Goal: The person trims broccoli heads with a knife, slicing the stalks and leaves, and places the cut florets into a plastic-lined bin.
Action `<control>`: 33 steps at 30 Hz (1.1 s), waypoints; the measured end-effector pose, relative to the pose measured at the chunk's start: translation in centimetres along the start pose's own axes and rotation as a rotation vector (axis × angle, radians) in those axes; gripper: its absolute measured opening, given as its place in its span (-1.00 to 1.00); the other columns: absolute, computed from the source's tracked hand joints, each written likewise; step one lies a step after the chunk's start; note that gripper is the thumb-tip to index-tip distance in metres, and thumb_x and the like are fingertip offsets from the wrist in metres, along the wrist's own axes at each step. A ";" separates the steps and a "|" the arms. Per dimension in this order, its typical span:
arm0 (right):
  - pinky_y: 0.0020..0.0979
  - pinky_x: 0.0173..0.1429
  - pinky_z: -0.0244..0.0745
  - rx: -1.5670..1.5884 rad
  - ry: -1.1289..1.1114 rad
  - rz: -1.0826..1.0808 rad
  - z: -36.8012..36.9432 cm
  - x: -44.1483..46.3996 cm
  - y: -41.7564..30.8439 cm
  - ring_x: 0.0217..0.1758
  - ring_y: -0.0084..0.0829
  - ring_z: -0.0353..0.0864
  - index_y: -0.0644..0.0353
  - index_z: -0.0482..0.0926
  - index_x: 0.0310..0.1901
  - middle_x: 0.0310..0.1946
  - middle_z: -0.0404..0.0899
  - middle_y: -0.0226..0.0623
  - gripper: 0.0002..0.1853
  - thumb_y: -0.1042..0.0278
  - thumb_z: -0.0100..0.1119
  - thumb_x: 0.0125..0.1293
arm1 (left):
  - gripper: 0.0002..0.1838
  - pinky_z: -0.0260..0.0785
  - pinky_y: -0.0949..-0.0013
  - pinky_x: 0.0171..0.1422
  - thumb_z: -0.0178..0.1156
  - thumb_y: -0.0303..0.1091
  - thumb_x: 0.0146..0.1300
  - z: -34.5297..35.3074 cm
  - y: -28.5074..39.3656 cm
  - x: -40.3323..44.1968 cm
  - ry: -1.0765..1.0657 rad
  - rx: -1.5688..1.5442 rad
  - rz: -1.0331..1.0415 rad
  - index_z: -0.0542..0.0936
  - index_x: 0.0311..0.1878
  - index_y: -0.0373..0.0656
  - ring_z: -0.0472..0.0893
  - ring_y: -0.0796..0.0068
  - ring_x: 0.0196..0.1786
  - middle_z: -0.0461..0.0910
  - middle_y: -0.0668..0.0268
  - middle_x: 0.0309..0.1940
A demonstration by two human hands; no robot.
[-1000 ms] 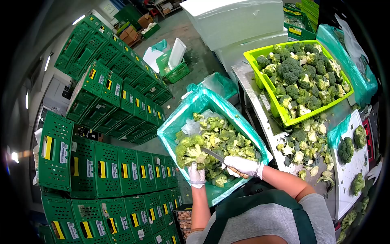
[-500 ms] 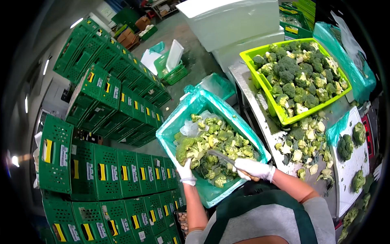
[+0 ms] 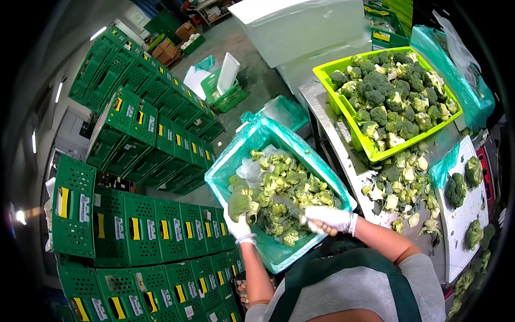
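My left hand (image 3: 238,227), in a white glove, grips a broccoli head (image 3: 242,204) over the left side of a crate lined with teal plastic (image 3: 264,256). My right hand (image 3: 329,219), also gloved, is closed round the handle of a knife at the crate's right side. The knife's blade is smeared by motion and points left over the broccoli. Pale green broccoli pieces (image 3: 292,180) fill the crate, with a clear plastic bag (image 3: 252,170) among them.
At the right, a lime-green crate (image 3: 370,155) full of broccoli stands on a metal table (image 3: 335,145) beside loose trimmings (image 3: 410,182). Broccoli heads lie on a white board (image 3: 462,214). Stacked green crates (image 3: 142,214) line the left. Another person's gloved hand shows partly at the right edge.
My left hand has moved left and slightly up with the broccoli, which has turned. My right hand has moved a little right, drawing the knife away from the broccoli head.
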State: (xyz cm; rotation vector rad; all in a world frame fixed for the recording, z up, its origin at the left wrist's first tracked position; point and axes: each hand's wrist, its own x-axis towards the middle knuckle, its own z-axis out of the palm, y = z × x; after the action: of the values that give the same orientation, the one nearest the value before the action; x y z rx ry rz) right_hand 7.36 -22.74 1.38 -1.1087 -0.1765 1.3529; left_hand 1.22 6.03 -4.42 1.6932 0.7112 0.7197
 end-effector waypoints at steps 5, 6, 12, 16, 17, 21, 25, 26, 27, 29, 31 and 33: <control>-0.64 -0.47 0.34 0.027 0.242 -0.238 -1.5 2.3 3.0 -0.55 -0.67 0.41 0.17 0.40 -0.23 -0.52 0.43 -0.46 -0.76 0.16 -0.05 0.36 | -0.48 0.38 -0.08 0.12 0.03 -0.25 0.30 -1.7 -2.7 -0.7 -0.308 -1.016 -0.647 0.18 0.31 0.03 0.38 0.13 0.21 0.31 0.19 0.21; -0.65 -0.47 0.33 -0.025 0.254 -0.258 -1.3 2.4 2.9 -0.55 -0.68 0.41 0.17 0.41 -0.22 -0.52 0.43 -0.47 -0.76 0.16 -0.02 0.35 | -0.48 0.38 -0.06 0.13 0.04 -0.24 0.29 -1.6 -3.1 -1.0 -0.315 -1.035 -0.674 0.19 0.31 0.02 0.38 0.15 0.21 0.33 0.20 0.20; -0.64 -0.46 0.35 0.037 0.352 -0.405 0.7 2.6 1.4 -0.51 -0.70 0.36 0.15 0.37 0.03 -0.33 0.43 -0.44 -0.57 0.23 0.24 0.17 | -0.46 0.31 0.23 0.18 0.13 -0.45 0.17 3.4 3.1 -5.8 -0.275 -0.580 -0.394 0.24 0.22 -0.25 0.44 0.29 0.07 0.39 0.21 0.09; -0.68 -0.59 0.26 0.112 0.538 -0.490 0.2 -0.3 2.3 -0.56 -0.73 0.37 0.08 0.23 0.16 -0.39 0.41 -0.46 -0.44 0.24 0.24 0.17 | -0.40 0.21 0.19 0.25 0.12 -0.46 0.17 7.6 7.6 -10.3 -0.602 0.058 0.314 0.19 0.29 -0.18 0.28 0.20 0.24 0.19 0.14 0.26; -0.68 -0.63 0.20 0.222 0.528 -0.574 -1.3 -1.2 3.9 -0.61 -0.75 0.33 0.08 0.23 0.15 -0.43 0.39 -0.48 -0.46 0.25 0.23 0.18 | -0.44 0.23 0.23 0.24 0.11 -0.42 0.20 8.3 8.7 -11.6 -0.692 -0.087 0.232 0.22 0.28 -0.12 0.31 0.23 0.22 0.20 0.14 0.25; -0.67 -0.70 0.06 0.664 0.744 -0.819 -4.0 -8.5 8.2 -0.70 -0.75 0.20 0.01 0.29 -0.04 -0.63 0.31 -0.59 -0.73 0.27 0.07 0.27 | -0.45 0.16 0.27 0.30 0.13 -0.39 0.23 11.1 11.1 -12.8 -1.219 -0.117 0.202 0.23 0.26 -0.26 0.37 0.23 0.19 0.35 0.02 0.15; -0.64 -0.82 -0.05 1.002 1.067 -0.794 -6.0 -19.1 14.5 -0.88 -0.71 0.04 0.06 0.44 -0.13 -0.83 0.13 -0.62 -0.52 -0.22 0.00 0.22 | -0.45 0.17 0.27 0.29 0.12 -0.39 0.23 14.4 7.7 -11.4 -1.317 -0.058 -0.005 0.21 0.27 -0.25 0.36 0.24 0.20 0.33 0.05 0.17; -0.59 -0.84 0.09 0.949 1.403 -0.850 -6.1 -21.9 15.5 -0.88 -0.67 0.12 0.07 0.40 -0.09 -0.80 0.21 -0.58 -0.49 -0.23 0.01 0.20 | -0.45 0.17 0.27 0.29 0.11 -0.38 0.23 15.0 7.5 -11.4 -1.319 -0.033 -0.041 0.21 0.27 -0.24 0.36 0.24 0.20 0.33 0.06 0.17; -0.55 -0.82 0.25 0.872 1.441 -0.986 -6.0 -25.0 17.2 -0.87 -0.64 0.23 0.04 0.37 0.00 -0.80 0.26 -0.56 -0.47 -0.20 0.07 0.18 | -0.46 0.17 0.27 0.29 0.11 -0.38 0.24 15.3 7.5 -11.1 -1.316 -0.015 -0.081 0.22 0.27 -0.24 0.36 0.24 0.20 0.33 0.06 0.17; -0.50 -0.48 0.55 0.939 1.757 -1.410 -7.7 -29.5 19.2 -0.39 -0.50 0.57 0.02 0.33 0.17 -0.28 0.53 -0.22 -0.47 0.04 0.14 0.21 | -0.46 0.18 0.27 0.28 0.10 -0.37 0.24 15.9 7.3 -11.0 -1.301 0.021 -0.146 0.22 0.27 -0.22 0.36 0.25 0.20 0.32 0.07 0.17; -0.33 -0.26 0.58 0.888 1.832 -1.494 -7.6 -35.2 23.4 -0.23 -0.45 0.54 -0.09 0.45 0.10 -0.07 0.48 -0.27 -0.58 0.11 0.16 0.20 | -0.47 0.18 0.27 0.28 0.10 -0.36 0.25 16.4 7.0 -10.8 -1.293 0.052 -0.183 0.23 0.27 -0.21 0.36 0.25 0.20 0.32 0.08 0.18; -0.52 -0.41 0.46 1.095 1.853 -1.601 -8.0 -40.5 25.1 -0.50 -0.56 0.42 0.03 0.40 0.13 -0.33 0.53 -0.46 -0.50 -0.07 0.05 0.25 | -0.48 0.19 0.27 0.27 0.09 -0.36 0.25 16.8 6.7 -10.7 -1.281 0.069 -0.212 0.23 0.27 -0.20 0.36 0.25 0.20 0.31 0.10 0.18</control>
State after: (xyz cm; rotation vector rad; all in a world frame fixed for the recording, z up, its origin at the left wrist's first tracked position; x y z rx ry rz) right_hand -15.97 -64.98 -1.29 -0.4627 0.8021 -1.1689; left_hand 7.96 -13.78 -2.42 1.6961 -0.0216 -0.5712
